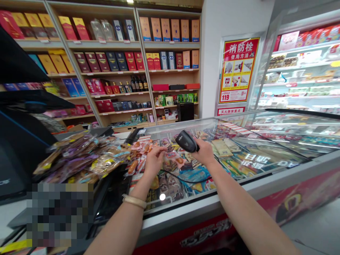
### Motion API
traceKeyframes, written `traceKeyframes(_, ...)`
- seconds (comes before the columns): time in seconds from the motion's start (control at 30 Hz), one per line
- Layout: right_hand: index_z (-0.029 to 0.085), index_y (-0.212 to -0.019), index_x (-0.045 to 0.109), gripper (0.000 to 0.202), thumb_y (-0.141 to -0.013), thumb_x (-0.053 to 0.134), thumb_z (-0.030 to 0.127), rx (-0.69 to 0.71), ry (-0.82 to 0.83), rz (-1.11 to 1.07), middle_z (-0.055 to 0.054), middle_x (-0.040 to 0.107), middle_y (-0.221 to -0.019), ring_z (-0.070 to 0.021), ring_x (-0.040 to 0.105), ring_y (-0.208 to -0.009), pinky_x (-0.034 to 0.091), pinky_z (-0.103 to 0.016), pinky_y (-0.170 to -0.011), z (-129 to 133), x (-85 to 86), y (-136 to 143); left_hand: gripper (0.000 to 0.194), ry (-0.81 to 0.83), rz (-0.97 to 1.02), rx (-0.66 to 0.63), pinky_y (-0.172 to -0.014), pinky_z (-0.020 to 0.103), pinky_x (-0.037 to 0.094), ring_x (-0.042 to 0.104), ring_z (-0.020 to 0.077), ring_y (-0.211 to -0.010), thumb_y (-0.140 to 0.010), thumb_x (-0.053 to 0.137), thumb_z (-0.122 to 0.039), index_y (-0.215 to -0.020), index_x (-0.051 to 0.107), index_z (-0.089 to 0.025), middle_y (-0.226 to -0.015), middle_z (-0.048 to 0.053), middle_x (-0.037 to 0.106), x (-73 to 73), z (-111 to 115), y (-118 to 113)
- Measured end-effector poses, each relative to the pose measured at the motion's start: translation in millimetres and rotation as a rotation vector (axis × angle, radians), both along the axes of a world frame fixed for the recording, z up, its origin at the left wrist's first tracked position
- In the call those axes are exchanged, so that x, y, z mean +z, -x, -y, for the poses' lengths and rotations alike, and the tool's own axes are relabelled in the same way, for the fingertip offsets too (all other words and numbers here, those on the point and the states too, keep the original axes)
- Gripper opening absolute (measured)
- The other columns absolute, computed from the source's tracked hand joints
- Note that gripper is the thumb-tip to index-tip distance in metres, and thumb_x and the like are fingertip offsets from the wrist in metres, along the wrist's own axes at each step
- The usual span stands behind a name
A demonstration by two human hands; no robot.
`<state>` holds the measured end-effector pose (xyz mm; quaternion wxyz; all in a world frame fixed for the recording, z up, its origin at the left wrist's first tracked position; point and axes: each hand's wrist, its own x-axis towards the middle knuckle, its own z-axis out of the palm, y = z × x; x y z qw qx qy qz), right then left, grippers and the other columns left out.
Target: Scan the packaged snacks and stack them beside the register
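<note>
Two bare hands work over a glass-topped chest freezer: the right hand curls round a black plastic barcode scanner; the left hand has fingers drawn nearly together near reddish clear-wrapped snacks, its hold unclear. Brown plastic-wrapped packets lie left; far wooden shelves carry colourful boxes

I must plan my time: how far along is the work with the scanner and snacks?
Nothing is clearly done: whether the heap of larger packs is finished or waiting, I cannot tell. In hand: the right hand holds the scanner; the left hand is at the small snack packs on the freezer. Remaining, probably: these small packs, lying loose there.
</note>
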<state>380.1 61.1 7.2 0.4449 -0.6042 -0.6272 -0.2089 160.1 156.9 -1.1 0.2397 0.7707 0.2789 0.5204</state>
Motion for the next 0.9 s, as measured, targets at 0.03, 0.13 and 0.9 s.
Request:
traceKeyframes(0.03, 0.02, -0.098, 0.068, 0.032, -0.068, 0.061, 0.024, -0.009, -0.023, -0.011, -0.008, 0.073, -0.092, -0.0241, 0.067, -0.084, 0.049, -0.029, -0.071, 0.0, -0.4, -1.3, 0.019, 0.008, -0.045, -0.035, -0.081, 0.033, 0.054, 0.068, 0.019, -0.085, -0.08, 0.053, -0.02, -0.085, 0.071, -0.018, -0.088, 0.007, 0.073, -3.7, 3.9, -5.2)
traceKeyframes(0.13, 0.02, -0.094, 0.068, 0.028, -0.068, 0.059, 0.024, -0.016, -0.028, -0.014, -0.007, 0.073, -0.086, -0.0232, 0.067, -0.081, 0.049, -0.028, -0.069, 0.1, -1.5, -2.3, 0.027, -0.004, -0.218, -0.186, -0.09, 0.035, 0.053, 0.068, 0.0189, -0.096, -0.08, 0.049, -0.014, -0.094, 0.072, -0.019, -0.1, 0.007, 0.074, -11.1, 15.6, -16.9)
traceKeyframes(0.9, 0.019, -0.099, 0.068, 0.033, -0.068, 0.06, 0.025, 0.004, 0.052, -0.008, -0.009, 0.073, -0.093, -0.0242, 0.067, -0.086, 0.05, -0.029, -0.073, -2.4, -3.1, -0.1, 0.048, 0.091, -1.052, 0.636, -0.098, 0.042, 0.042, 0.056, 0.034, -0.115, -0.075, 0.056, -0.027, -0.121, 0.063, -0.016, -0.122, 0.019, 0.062, 34.9, -2.1, 67.9)
